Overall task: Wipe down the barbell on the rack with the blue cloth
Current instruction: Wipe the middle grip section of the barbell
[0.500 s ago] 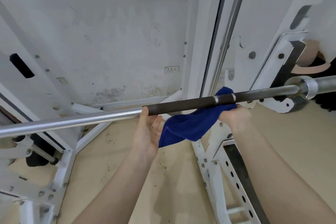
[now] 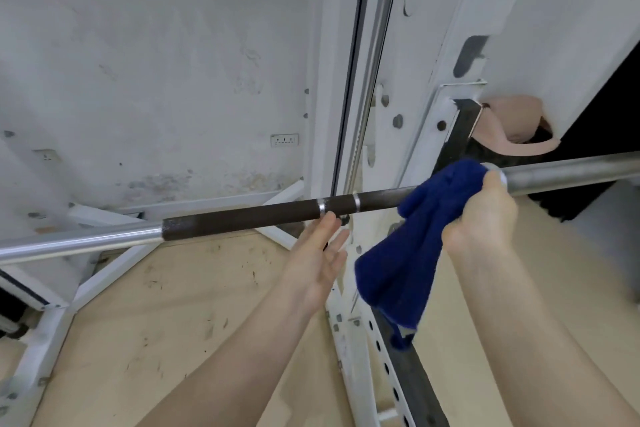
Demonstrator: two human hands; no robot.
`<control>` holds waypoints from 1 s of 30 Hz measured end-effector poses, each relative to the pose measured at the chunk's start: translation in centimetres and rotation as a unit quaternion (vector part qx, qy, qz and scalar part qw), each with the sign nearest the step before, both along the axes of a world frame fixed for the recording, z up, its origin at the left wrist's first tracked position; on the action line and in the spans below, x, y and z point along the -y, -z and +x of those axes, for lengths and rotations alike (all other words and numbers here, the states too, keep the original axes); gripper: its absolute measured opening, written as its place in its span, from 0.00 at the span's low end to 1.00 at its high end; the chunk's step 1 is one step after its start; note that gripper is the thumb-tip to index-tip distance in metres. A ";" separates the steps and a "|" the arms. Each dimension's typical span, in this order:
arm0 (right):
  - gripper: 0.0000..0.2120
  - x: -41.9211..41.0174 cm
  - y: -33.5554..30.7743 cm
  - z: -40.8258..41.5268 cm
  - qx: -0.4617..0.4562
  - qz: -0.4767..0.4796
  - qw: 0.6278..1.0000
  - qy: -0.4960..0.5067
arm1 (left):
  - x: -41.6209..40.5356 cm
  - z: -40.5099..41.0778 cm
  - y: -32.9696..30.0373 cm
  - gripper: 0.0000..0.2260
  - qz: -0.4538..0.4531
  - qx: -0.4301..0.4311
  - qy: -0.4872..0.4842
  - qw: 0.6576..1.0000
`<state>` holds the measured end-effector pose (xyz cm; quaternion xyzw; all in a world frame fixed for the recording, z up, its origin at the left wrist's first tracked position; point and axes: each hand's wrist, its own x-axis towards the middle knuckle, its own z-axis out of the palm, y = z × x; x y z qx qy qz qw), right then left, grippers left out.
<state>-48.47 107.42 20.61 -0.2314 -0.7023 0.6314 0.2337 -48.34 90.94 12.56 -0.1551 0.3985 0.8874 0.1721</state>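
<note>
Bar (image 2: 242, 217): runs across the view from lower left to upper right, resting on the rack; bright metal at the left, dark knurled length in the middle with two silver rings, grey sleeve at the right. Both ends are cut off by the frame edges.
Cloth (image 2: 412, 246): blue, bunched over the bar where the dark length meets the sleeve; its lower part hangs free below the bar. The bar's collar is almost wholly hidden under it.
Right hand (image 2: 481, 218): grips the cloth against the bar, fingers curled over the top; the fingertips are hidden behind cloth and bar, only the thumb (image 2: 493, 182) and back of the hand show.
Left hand (image 2: 320, 253): palm up just under the dark length, fingers straight and loosely spread, holding nothing; one fingertip (image 2: 330, 217) reaches the bar near the first silver ring, but whether it touches cannot be told.
Rack (image 2: 349, 340): white steel frame with hole-punched uprights; its hook behind the cloth is mostly covered, and its base is cut off at the bottom.
Floor (image 2: 173, 315): tan, scuffed with dark marks.
Wall (image 2: 156, 80): white, stained, with a small socket (image 2: 284, 140); detail is too small to read.
Far right: a dark area behind the sleeve, contents indistinct.
</note>
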 end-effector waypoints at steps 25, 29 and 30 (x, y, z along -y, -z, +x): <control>0.10 0.3 5.2 -5.8 0.021 0.699 0.680 -0.221 | -3.9 -2.4 0.8 0.16 -0.075 -0.026 -0.053 0.995; 0.11 1.0 1.8 -8.8 0.184 0.653 0.661 -0.321 | -4.1 -2.2 0.2 0.15 -0.088 -0.016 -0.064 0.994; 0.11 1.3 1.4 -9.0 0.202 0.654 0.652 -0.327 | -4.0 -2.1 0.1 0.15 -0.088 -0.013 -0.059 0.994</control>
